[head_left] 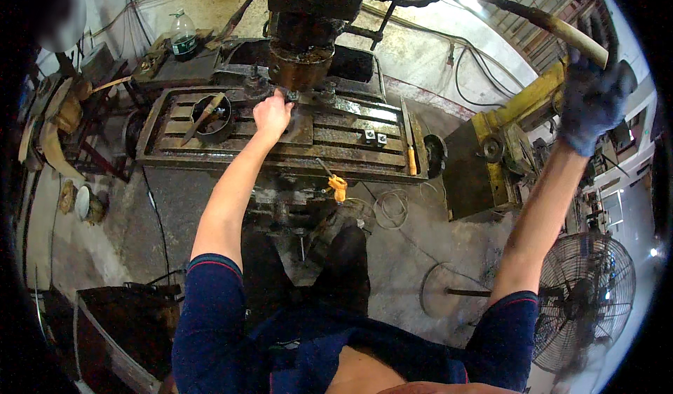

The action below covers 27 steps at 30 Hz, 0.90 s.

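Dark blue shirt (301,366) closest to us, slotted bench (350,160) beyond it

Our bare left hand (272,116) is above the bench's middle, fingers drawn together at a small dark piece (291,95) under the spindle (300,68); we cannot tell whether they grip it. Our gloved right hand (594,103), raised to the right of the bench, is closed around a tan-gripped bar (575,40). On the bench's left half we see a round black pan (216,136) with a wooden-handled tool (204,118) lying across it; toward the bench's right end, two small metal blocks (370,137) and a yellow-handled tool (411,152). At the bench's front edge we see a yellow gun-shaped tool (338,186).
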Each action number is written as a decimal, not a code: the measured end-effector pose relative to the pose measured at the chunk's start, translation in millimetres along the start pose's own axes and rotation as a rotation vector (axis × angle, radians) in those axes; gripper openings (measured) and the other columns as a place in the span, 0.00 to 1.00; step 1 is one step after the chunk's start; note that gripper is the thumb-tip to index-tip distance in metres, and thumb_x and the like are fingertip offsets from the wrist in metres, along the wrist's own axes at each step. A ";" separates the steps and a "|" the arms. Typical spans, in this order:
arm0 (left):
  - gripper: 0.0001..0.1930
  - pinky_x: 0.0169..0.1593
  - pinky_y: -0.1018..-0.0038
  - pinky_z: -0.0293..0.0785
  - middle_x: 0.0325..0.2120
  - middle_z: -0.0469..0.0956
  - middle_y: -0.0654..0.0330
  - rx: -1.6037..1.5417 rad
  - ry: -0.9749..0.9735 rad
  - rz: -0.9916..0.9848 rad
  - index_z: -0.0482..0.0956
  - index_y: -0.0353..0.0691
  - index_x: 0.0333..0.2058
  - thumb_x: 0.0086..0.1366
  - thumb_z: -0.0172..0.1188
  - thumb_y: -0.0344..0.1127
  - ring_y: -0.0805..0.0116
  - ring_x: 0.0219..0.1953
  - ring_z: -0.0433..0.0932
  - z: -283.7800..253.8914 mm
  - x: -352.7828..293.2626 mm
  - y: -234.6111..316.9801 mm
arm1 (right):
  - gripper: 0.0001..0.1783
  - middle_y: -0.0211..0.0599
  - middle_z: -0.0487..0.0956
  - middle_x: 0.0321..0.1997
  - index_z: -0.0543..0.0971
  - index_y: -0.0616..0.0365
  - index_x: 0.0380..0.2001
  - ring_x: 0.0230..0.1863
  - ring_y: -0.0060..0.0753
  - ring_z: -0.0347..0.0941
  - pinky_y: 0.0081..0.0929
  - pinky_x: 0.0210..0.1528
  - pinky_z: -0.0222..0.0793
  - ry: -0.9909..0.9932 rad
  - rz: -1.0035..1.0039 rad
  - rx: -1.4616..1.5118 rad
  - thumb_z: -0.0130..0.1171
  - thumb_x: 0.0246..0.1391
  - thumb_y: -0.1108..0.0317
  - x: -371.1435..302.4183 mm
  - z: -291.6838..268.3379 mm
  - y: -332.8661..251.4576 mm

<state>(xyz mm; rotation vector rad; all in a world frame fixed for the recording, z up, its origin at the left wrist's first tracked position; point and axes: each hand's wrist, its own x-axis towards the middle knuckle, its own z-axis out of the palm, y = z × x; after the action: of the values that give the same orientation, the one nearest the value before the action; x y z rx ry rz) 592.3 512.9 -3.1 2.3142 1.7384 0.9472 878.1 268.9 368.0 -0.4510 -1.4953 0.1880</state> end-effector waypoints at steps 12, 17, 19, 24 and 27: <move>0.17 0.29 0.60 0.72 0.19 0.76 0.50 0.009 0.009 0.004 0.72 0.38 0.31 0.51 0.59 0.45 0.51 0.25 0.77 3.5 0.3 8.6 | 0.27 0.52 0.77 0.34 0.78 0.66 0.28 0.47 0.52 0.70 0.52 0.58 0.53 0.243 -0.096 -0.255 0.39 0.57 0.51 -134.8 27.6 30.2; 0.17 0.31 0.60 0.72 0.20 0.76 0.51 0.035 -0.030 0.001 0.72 0.39 0.31 0.51 0.60 0.48 0.51 0.28 0.77 -7.0 3.1 -3.7 | 0.26 0.51 0.77 0.35 0.77 0.66 0.28 0.44 0.50 0.71 0.48 0.56 0.56 0.239 -0.012 -0.318 0.40 0.57 0.52 -112.9 39.2 19.9; 0.17 0.31 0.60 0.72 0.21 0.76 0.52 -0.014 -0.070 0.043 0.72 0.41 0.32 0.51 0.59 0.49 0.52 0.29 0.76 -22.5 -3.7 -11.6 | 0.25 0.51 0.77 0.35 0.77 0.66 0.29 0.43 0.49 0.71 0.45 0.54 0.58 0.257 -0.006 -0.321 0.40 0.57 0.53 -114.1 35.9 25.0; 0.15 0.32 0.61 0.70 0.22 0.76 0.56 -0.088 0.076 0.137 0.74 0.44 0.36 0.52 0.60 0.44 0.54 0.28 0.75 -102.3 -35.3 -35.9 | 0.21 0.48 0.77 0.36 0.76 0.66 0.30 0.42 0.44 0.71 0.40 0.52 0.61 0.262 -0.111 -0.397 0.43 0.54 0.57 -140.4 29.5 33.4; 0.17 0.41 0.63 0.66 0.29 0.75 0.56 0.088 0.300 0.194 0.73 0.45 0.41 0.52 0.59 0.42 0.55 0.34 0.73 -149.8 -51.1 -77.0 | 0.20 0.46 0.77 0.35 0.76 0.66 0.29 0.41 0.43 0.72 0.40 0.52 0.61 0.261 -0.121 -0.323 0.43 0.54 0.57 -135.0 39.9 31.3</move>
<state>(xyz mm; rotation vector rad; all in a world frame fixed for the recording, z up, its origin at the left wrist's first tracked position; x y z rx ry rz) 441.1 451.6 62.9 2.5441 1.7081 1.3384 832.8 251.1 232.2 -0.6165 -1.2931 -0.2049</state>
